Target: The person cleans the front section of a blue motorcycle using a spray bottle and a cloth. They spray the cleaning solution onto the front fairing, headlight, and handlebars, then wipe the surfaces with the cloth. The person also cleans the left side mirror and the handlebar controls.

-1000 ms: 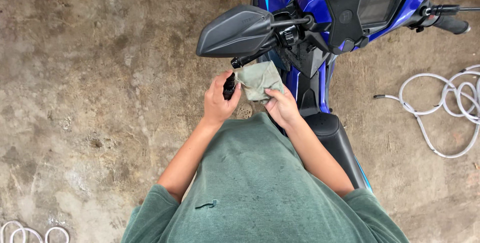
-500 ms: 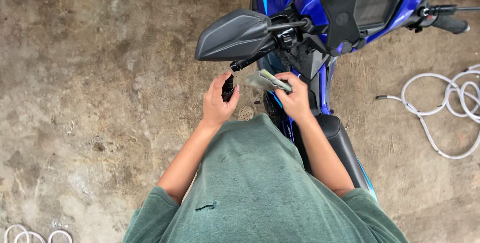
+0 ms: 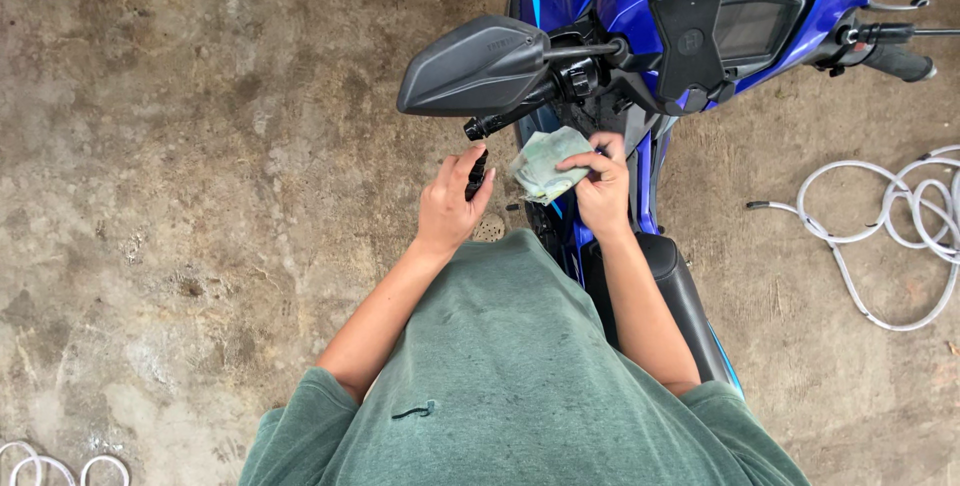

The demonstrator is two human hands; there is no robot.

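Head view: left hand (image 3: 450,208) grips a black handle (image 3: 477,174), right hand (image 3: 603,184) pinches a pale-green folded cloth (image 3: 545,164).

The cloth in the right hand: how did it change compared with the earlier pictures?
The right hand reopened the cloth, bunched half a second ago, and keeps holding it. The left hand stayed on the black handlebar grip; motorcycle unmoved.

A crumpled pale green cloth (image 3: 545,164) sat bunched just below the motorcycle's left handlebar. A small black cylindrical part (image 3: 477,175) stood nearly upright just left of the cloth, beneath the handlebar end.
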